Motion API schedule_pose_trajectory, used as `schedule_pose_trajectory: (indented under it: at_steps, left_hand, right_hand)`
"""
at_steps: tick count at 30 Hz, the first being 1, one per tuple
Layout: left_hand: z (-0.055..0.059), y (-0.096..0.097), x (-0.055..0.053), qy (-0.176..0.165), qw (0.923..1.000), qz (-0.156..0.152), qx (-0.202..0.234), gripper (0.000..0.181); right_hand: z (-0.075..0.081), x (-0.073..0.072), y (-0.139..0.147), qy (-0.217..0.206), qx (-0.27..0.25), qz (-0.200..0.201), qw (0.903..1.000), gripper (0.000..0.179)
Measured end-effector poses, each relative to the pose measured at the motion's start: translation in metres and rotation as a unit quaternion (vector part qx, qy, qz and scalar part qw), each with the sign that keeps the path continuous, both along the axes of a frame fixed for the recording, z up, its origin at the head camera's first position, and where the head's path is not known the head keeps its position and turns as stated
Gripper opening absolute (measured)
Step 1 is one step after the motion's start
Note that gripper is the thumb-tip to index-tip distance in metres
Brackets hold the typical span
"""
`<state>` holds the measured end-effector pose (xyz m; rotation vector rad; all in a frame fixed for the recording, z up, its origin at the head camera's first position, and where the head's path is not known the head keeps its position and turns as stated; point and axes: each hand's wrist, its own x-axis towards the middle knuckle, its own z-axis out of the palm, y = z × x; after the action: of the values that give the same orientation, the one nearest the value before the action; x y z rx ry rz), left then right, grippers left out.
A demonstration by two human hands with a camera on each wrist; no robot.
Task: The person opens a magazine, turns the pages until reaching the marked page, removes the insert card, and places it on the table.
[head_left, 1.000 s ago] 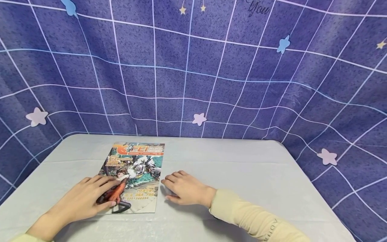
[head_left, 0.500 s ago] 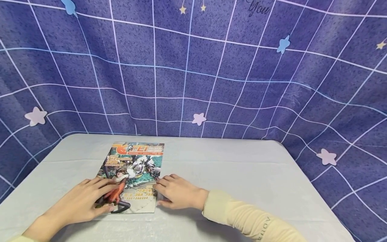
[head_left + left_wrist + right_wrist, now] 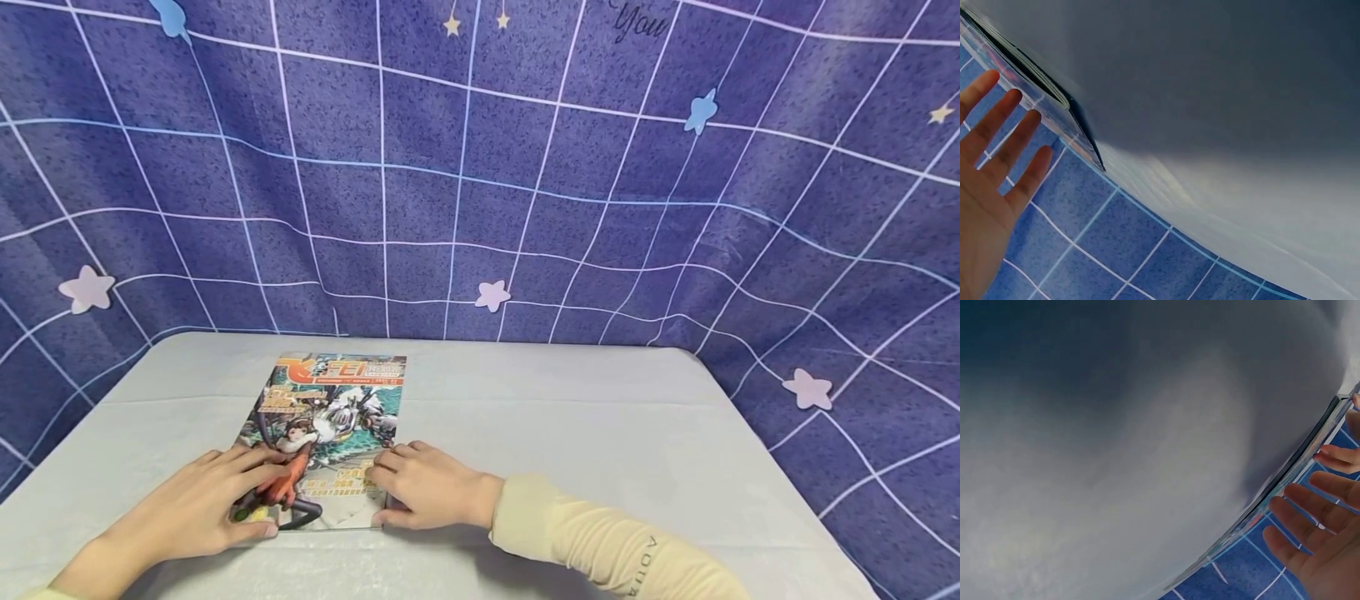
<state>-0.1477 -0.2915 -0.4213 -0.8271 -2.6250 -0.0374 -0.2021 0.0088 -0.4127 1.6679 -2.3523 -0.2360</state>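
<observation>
A closed magazine (image 3: pixel 330 417) with a colourful illustrated cover and an orange title lies flat on the table. On its lower left part rest the fingers of my left hand (image 3: pixel 198 504), loosely extended, with the thumb near the bottom edge. My right hand (image 3: pixel 431 492) touches the lower right edge, fingertips over the cover and thumb by the corner. In the left wrist view the fingers of the left hand (image 3: pixel 988 181) look straight and spread beside the magazine's page edges (image 3: pixel 1032 78). The right wrist view has the right hand (image 3: pixel 1329 544) with extended fingers along the magazine's side (image 3: pixel 1300 456).
A pale grey cloth covers the table (image 3: pixel 600 433). Behind it and along the right side hangs a purple-blue curtain (image 3: pixel 420 208) with a grid of lines and stars. The table's far edge meets this curtain just beyond the magazine.
My right hand has moved left from beside the magazine onto its right edge. The left hand has shifted slightly left and down, still on the cover. The magazine has barely moved.
</observation>
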Motion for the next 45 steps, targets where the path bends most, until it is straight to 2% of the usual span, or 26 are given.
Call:
schedule_pose_trajectory:
  at_steps: [17, 32, 45]
  left_hand:
    - [-0.0008, 0.0003, -0.0011, -0.005, 1.0, -0.007, -0.002, 0.065]
    - [0.0003, 0.0001, -0.0021, -0.019, 0.9998, -0.005, -0.005, 0.063]
    - [0.0017, 0.0002, -0.0031, -0.011, 0.9999, -0.008, 0.003, 0.061]
  right_hand:
    - [-0.0048, 0.0039, -0.0035, -0.011, 0.006, -0.015, 0.9998, 0.059]
    - [-0.004, 0.0059, -0.0044, -0.009, 0.007, -0.022, 0.9997, 0.053]
    - [-0.0009, 0.0078, -0.0045, -0.019, 0.002, -0.019, 0.9996, 0.045]
